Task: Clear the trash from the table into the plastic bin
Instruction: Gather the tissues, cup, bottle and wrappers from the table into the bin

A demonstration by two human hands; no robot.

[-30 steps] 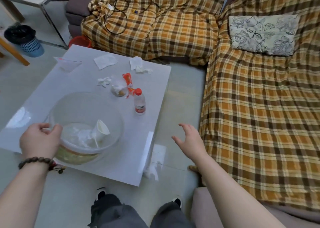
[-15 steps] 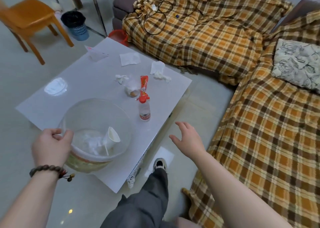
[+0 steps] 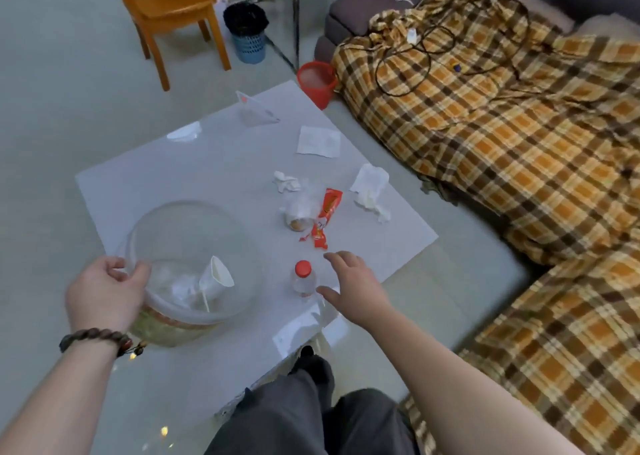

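Our left hand [image 3: 104,295] grips the plastic bin [image 3: 187,264], holding some trash; our open right hand [image 3: 353,286] nears the bottle [image 3: 304,279]. Tissues [image 3: 370,191] and a red wrapper [image 3: 325,217] are left.

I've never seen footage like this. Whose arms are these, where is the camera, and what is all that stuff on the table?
There is no machine here: a person wears a wide-angle camera on the head, looking forward and down, so you see their own two bare arms and their knees at the bottom.

The left hand, with a bead bracelet on its wrist, grips the rim of a clear plastic bin standing on the white table. Inside it lie a paper cup and some crumpled tissue.

The right hand is open and empty, reaching beside a small red-capped bottle without holding it.

Trash waiting on the table: a red snack wrapper, a clear bag with food in it, crumpled tissues, a flat napkin and a clear triangular packet.
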